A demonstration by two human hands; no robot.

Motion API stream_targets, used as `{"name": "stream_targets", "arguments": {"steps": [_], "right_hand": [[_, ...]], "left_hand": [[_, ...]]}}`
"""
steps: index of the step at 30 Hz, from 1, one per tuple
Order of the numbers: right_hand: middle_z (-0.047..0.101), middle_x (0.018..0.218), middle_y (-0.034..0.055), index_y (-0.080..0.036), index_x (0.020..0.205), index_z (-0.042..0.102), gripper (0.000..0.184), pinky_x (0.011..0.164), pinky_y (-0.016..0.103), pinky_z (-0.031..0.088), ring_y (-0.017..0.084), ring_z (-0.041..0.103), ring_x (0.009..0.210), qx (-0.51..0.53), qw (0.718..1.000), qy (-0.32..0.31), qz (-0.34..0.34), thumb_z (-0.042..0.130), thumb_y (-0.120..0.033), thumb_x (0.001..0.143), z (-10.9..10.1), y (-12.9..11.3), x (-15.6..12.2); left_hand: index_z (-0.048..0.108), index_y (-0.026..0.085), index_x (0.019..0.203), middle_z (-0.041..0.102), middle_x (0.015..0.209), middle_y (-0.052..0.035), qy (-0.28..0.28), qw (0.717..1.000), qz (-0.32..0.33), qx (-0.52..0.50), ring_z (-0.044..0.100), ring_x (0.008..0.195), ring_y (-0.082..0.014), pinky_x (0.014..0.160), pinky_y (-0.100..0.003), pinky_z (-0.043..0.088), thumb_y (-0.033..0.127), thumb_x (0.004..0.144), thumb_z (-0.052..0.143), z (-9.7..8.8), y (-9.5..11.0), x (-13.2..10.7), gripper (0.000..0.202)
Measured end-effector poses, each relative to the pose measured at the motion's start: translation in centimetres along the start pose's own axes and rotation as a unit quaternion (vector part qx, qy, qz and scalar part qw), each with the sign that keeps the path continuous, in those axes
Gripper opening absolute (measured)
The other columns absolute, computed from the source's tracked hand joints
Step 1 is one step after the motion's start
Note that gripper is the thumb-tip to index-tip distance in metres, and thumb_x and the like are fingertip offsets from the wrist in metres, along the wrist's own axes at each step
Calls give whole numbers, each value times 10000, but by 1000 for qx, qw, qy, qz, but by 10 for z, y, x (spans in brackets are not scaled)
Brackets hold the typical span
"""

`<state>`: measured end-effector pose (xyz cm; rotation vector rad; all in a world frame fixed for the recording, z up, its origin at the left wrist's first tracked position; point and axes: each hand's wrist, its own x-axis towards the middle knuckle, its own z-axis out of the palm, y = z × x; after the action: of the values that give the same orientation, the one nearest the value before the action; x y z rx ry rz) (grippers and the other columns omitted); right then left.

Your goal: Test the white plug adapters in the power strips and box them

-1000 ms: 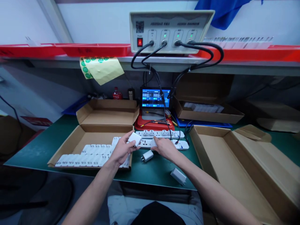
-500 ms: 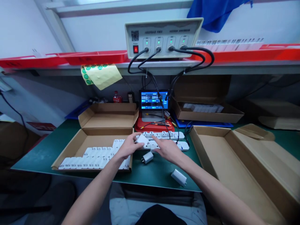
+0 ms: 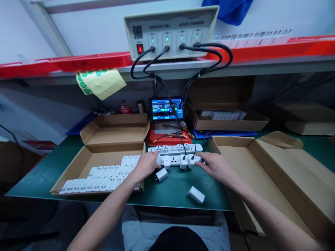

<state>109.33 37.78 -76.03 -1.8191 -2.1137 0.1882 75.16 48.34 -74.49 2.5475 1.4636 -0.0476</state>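
My left hand [image 3: 147,164] is closed on a white charger [image 3: 158,159] at the left end of the nearer power strip [image 3: 173,160], its fingers covering part of it. My right hand [image 3: 216,166] is at that strip's right end, thumb and forefinger apart, beside a white charger [image 3: 192,161] with a black cable in it. Left of that sits another cabled charger [image 3: 183,162]; a further charger [image 3: 166,162] without a cable is nearer my left hand. Two loose chargers, one [image 3: 161,175] below my left hand and one [image 3: 196,195] nearer me, lie on the green mat [image 3: 172,195].
A cardboard box [image 3: 98,157] with rows of white chargers is on the left; an open box [image 3: 251,170] is on the right. Behind the second power strip [image 3: 171,150] stand a red tray [image 3: 151,138] and a lit screen [image 3: 167,109]. Cables hang from the tester [image 3: 171,33].
My left hand has brought its charger down to the nearer strip's left end. My right hand has moved right, uncovering the cabled chargers. The view has shifted slightly.
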Motion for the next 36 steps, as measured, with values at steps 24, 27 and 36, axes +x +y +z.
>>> {"name": "stream_targets", "arguments": {"steps": [24, 27, 36], "right_hand": [[813, 1035, 92, -231, 936, 746, 178, 838, 358, 549, 264, 722, 961, 104, 995, -1, 1, 625, -338, 1011, 38, 14, 36], [807, 1063, 95, -233, 964, 730, 131, 878, 366, 560, 264, 717, 993, 100, 995, 0, -5, 628, -303, 1009, 45, 16, 37], [795, 1070, 88, -233, 1010, 684, 70, 892, 348, 556, 257, 733, 995, 112, 993, 33, 5, 617, -214, 1020, 51, 8, 37]], "left_hand": [[743, 191, 1374, 800, 1296, -195, 39, 998, 41, -7, 750, 1265, -395, 1068, -448, 561, 378, 929, 874, -3, 7, -3, 499], [707, 176, 1427, 750, 1373, -189, 118, 987, 79, -74, 726, 1305, -370, 1120, -477, 569, 342, 993, 801, 7, 32, 7, 474], [709, 210, 1079, 749, 1206, -94, 189, 936, 149, -257, 745, 1175, -280, 1062, -448, 608, 96, 960, 693, 60, 94, 47, 165]]}}
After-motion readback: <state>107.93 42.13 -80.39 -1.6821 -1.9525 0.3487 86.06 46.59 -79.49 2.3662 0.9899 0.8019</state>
